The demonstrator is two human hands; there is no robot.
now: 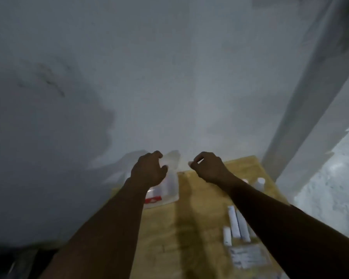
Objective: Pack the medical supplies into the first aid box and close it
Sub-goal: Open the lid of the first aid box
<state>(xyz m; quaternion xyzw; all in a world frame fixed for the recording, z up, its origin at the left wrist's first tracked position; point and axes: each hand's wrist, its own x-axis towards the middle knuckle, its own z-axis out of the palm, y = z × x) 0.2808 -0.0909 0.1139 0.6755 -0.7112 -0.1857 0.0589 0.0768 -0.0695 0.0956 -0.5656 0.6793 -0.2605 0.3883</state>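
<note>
The clear first aid box (165, 190) stands open at the far left of the wooden table (189, 228); the left hand (147, 170), fingers curled, is at its raised lid, though blur hides whether it grips it. The right hand (208, 168) hovers loosely curled, apparently empty. Packing appears barely begun: tubes (237, 223), a small bottle (260, 183) and packets (245, 256) lie well apart to the right, so the next move calls for fetching one.

Both bare forearms reach up from the bottom of the frame toward its centre. The left hand (148, 170) sits just left of centre, back toward the camera, fingers curled loosely with the thumb apart. The right hand (208, 168), just right of centre, has its fingers bent inward, fingertips pinched near the thumb.
</note>
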